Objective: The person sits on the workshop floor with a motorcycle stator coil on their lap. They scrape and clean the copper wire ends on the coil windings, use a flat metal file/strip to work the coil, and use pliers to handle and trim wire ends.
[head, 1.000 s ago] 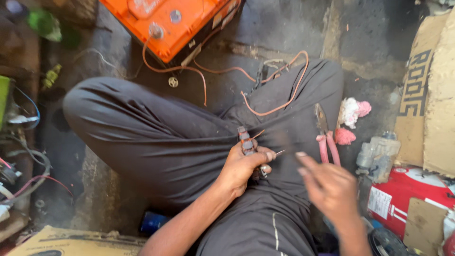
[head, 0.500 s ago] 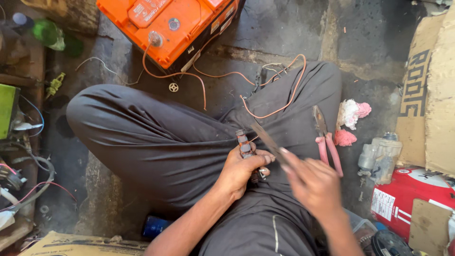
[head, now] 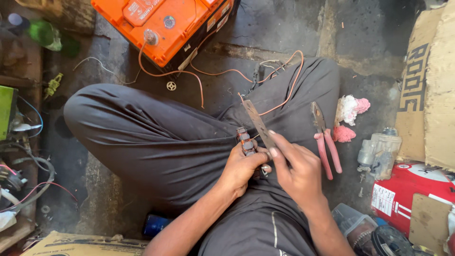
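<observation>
Head view. Person seated cross-legged on a concrete floor (head: 284, 28), dark trousers. Left hand (head: 244, 168) closed around a small copper-wound part (head: 245, 141), which sticks up above the knuckles. Right hand (head: 296, 166) pinches a flat grey metal strip (head: 258, 124) between thumb and forefinger; strip runs up and left from the fingers, its lower end just beside the wound part, contact unclear. Both hands meet over the lap. Pink-handled pliers (head: 324, 140) lie on the right thigh, near the right hand. Orange battery (head: 163, 26) on the floor ahead, orange wire (head: 199, 78) trailing from it towards the knees. Pink-and-white rag (head: 350, 110) beside the pliers.
</observation>
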A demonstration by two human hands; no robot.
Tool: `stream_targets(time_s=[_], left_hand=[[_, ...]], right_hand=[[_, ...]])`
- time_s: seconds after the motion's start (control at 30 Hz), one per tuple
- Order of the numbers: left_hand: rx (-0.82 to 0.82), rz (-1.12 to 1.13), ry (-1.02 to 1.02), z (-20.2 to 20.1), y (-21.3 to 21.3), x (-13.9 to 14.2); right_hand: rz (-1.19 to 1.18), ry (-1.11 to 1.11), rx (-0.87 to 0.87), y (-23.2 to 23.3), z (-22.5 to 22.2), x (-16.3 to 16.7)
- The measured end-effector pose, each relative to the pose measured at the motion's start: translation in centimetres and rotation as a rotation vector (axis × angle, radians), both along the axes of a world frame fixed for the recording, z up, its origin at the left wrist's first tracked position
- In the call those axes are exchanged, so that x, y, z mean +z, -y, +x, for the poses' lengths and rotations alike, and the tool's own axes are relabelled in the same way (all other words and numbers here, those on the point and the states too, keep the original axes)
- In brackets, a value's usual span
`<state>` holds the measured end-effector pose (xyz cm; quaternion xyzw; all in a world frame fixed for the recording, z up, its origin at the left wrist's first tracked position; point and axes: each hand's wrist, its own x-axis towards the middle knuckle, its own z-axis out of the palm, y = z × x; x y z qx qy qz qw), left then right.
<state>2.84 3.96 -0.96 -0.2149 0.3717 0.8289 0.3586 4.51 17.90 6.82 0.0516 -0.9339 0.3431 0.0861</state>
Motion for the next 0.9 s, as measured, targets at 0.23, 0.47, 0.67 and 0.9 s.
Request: stream_targets(time_s=[0.23, 0.47, 0.67, 0.9], left_hand=[[0.016, 0.022, 0.063, -0.2, 0.0, -0.2], [0.035, 0.079, 0.081, -0.6, 0.2, -0.7], [0.028, 0.055, 0.043, -0.2, -0.1, -0.3], [-0.037, 0.008, 0.075, -0.1, 0.7, -0.3]], right_hand=[[0.271, 0.063, 0.127, -4.2, 2.2, 0.8], [0.286, 0.073, -0.094, -6.6, 3.5, 2.2], [0.187, 0.004, 0.046, -1.9, 1.4, -0.2], [0.431, 0.075, 0.072, -6.3, 4.1, 0.9]])
